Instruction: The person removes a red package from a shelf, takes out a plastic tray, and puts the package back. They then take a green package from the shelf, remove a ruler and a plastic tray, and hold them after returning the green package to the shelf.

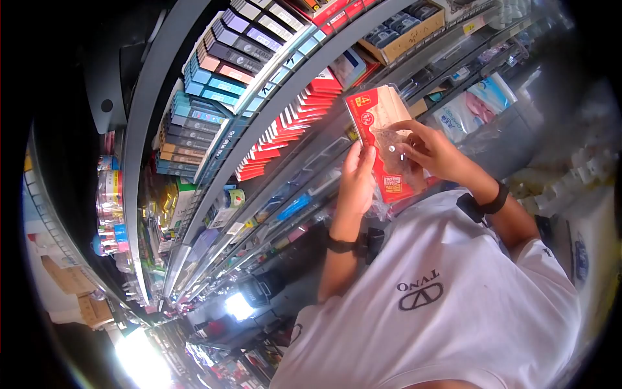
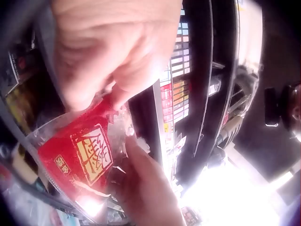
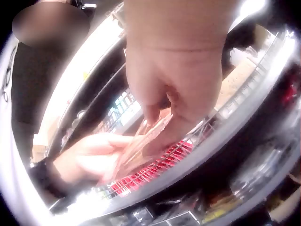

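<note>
A flat red-and-beige packet (image 1: 382, 117) in clear plastic is held up in front of the chest, printed with Chinese characters and a 4. My left hand (image 1: 358, 181) grips its left edge, thumb lying on the front. On the opposite side my right hand (image 1: 435, 152) has curled fingers that pinch the clear plastic near the middle. The left wrist view shows the packet's red end (image 2: 77, 153) with a gold-framed label, and the thumb (image 2: 136, 150) of my right hand against the plastic. In the right wrist view the packet (image 3: 146, 141) appears edge-on between both hands.
Curved grey shelving (image 1: 139, 129) runs along the left, holding stacked boxes (image 1: 227, 58) in several colours. A row of red packets (image 1: 288, 129) lines the shelf beside my hands. An open carton (image 1: 414, 32) and a plastic bag (image 1: 476, 107) sit farther along. Bright lights (image 1: 240, 306) glare below.
</note>
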Motion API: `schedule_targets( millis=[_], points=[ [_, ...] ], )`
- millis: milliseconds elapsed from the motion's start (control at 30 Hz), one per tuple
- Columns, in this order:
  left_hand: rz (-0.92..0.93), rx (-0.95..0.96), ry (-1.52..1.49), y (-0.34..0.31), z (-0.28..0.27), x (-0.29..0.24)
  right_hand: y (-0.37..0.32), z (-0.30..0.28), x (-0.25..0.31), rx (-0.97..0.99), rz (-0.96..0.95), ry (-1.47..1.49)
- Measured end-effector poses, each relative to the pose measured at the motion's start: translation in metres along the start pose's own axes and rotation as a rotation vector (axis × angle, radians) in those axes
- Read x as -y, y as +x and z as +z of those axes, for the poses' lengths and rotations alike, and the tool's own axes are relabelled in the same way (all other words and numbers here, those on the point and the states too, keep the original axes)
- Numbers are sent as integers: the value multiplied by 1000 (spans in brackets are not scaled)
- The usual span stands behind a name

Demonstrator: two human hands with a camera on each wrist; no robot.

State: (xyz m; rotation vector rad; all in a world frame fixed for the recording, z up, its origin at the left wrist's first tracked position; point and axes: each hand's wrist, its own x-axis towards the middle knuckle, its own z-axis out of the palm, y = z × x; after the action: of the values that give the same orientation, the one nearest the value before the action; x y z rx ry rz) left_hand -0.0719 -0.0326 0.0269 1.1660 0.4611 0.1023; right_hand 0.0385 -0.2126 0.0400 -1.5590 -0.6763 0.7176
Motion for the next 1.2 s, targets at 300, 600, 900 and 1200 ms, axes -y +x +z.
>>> schedule_targets(
  millis=[300,600,900,1200],
  points=[
    [39,69,-69,-3,4,-8,0,3,-19,12,54,268],
    [124,83,8,-4,13,-3,-2,4,-15,-6,80,223],
    [97,144,48,-6,4,-5,-9,-1,-12,6,-99,320],
    [91,165,145,-14,9,-8,-12,-6,-9,100,-80,269]
  ],
)
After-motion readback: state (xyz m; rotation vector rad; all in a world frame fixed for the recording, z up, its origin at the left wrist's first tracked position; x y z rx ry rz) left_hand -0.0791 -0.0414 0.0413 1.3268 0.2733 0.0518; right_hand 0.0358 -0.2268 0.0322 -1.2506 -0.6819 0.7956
